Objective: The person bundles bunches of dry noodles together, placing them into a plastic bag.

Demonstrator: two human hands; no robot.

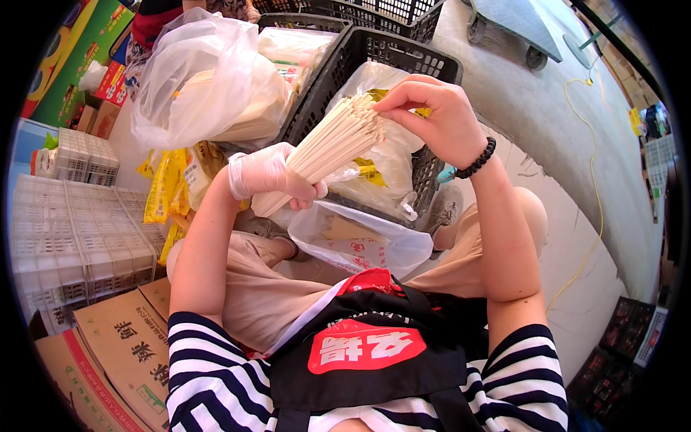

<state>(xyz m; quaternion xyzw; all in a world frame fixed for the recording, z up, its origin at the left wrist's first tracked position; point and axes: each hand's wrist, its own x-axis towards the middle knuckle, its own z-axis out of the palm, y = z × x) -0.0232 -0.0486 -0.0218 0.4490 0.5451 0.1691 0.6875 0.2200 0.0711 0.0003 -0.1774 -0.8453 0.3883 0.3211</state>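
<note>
My left hand (pixel 277 176), in a thin clear glove, is wrapped round a thick bundle of pale skewers (pixel 331 142). The bundle slants up to the right, and its upper ends are slightly uneven. My right hand (pixel 435 119) is bare, with a black beaded band at the wrist. Its thumb and forefinger pinch at a skewer end on the bundle's upper right edge. Between my legs an opened white plastic bag (pixel 360 234) holds more pale sticks. Behind the bundle stands a black crate (pixel 443 65) with clear and yellow plastic packaging inside.
A big clear bag of pale sticks (pixel 209 93) lies on another crate at the upper left. Yellow packets (pixel 165 187) hang beside it. White plastic crates (pixel 79 230) and cardboard boxes (pixel 122 353) line my left. A wheeled trolley (pixel 515 29) and yellow cable (pixel 599 165) are on the right.
</note>
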